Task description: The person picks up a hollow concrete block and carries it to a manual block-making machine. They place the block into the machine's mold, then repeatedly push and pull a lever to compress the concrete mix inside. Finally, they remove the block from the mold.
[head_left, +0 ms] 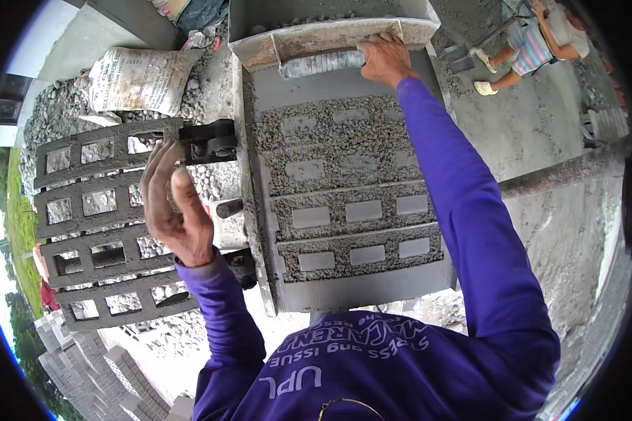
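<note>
My right hand [386, 60] reaches far forward, its fingers closed around the right end of a grey wrapped handle [323, 64]. That handle runs along the front of a rusty metal feed box [260, 50]. Below the box lies a block mould [361, 210] with concrete mix [330, 147] in it; grey rectangular core tops show through the mix, more plainly in the nearer rows. My left hand [175, 210] is raised to the left of the mould, fingers stretched out and thumb apart, holding nothing. Beneath it are rows of dark, wet-looking hollow blocks [77, 203].
A whitish sack [142, 81] lies on gravel at the back left. Stacked grey blocks [95, 368] stand at the lower left. A rusty pipe [565, 172] extends from the right. At the back right, a person [534, 45] stands by a shovel [463, 58].
</note>
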`<action>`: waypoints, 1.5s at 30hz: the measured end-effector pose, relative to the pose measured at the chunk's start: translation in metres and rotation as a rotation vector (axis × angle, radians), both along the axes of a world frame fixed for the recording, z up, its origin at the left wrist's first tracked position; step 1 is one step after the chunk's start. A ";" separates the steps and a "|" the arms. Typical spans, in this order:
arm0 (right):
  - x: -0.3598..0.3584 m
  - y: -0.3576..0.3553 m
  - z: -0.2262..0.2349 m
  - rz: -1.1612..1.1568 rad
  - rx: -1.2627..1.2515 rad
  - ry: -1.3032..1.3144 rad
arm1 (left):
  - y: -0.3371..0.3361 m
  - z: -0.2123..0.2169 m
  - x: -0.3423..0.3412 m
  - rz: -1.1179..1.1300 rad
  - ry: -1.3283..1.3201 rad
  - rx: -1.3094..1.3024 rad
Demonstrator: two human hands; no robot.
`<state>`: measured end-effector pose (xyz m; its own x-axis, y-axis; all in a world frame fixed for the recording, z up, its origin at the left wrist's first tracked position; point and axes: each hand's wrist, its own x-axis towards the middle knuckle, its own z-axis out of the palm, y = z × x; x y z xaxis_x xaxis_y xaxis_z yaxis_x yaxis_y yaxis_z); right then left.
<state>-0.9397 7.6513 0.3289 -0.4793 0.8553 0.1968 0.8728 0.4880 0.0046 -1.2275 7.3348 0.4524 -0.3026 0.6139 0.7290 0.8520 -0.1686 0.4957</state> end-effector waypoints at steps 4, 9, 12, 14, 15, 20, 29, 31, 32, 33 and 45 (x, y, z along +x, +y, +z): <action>-0.042 0.026 0.023 0.076 0.258 -0.009 | -0.196 0.060 -0.050 0.737 -0.063 0.145; 0.035 -0.075 -0.023 -0.265 0.152 0.344 | -0.347 0.090 -0.163 0.974 -0.531 0.257; 0.077 -0.131 -0.069 -0.398 0.123 0.314 | -0.334 0.091 -0.254 0.282 -1.321 0.472; 0.058 -0.187 -0.073 -0.170 0.035 0.329 | -0.306 0.100 -0.276 0.479 -1.343 0.632; 0.056 -0.208 -0.069 -0.023 -0.040 0.368 | -0.291 0.101 -0.281 0.556 -1.357 0.689; 0.079 -0.318 -0.047 0.579 -0.359 0.247 | -0.290 0.120 -0.268 0.280 -1.042 0.617; 0.199 -0.526 -0.013 0.302 -0.208 0.691 | -0.233 0.179 -0.012 -0.105 -0.677 0.434; 0.221 -0.548 -0.009 0.244 -0.201 0.712 | -0.214 0.172 0.066 -0.192 -0.560 0.385; 0.238 -0.556 -0.015 0.175 -0.194 0.701 | -0.191 0.149 0.119 -0.276 -0.581 0.332; 0.249 -0.559 -0.017 0.143 -0.140 0.747 | -0.178 0.135 0.167 -0.336 -0.554 0.260; 0.292 -0.575 0.020 -0.318 -0.033 0.745 | -0.101 -0.090 0.369 -0.406 0.090 -0.299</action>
<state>-0.6480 7.0761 0.3488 0.0345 0.9394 0.3411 0.7380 0.2062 -0.6425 -0.8589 7.2339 0.3620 0.0600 0.8547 0.5156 0.7887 -0.3572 0.5003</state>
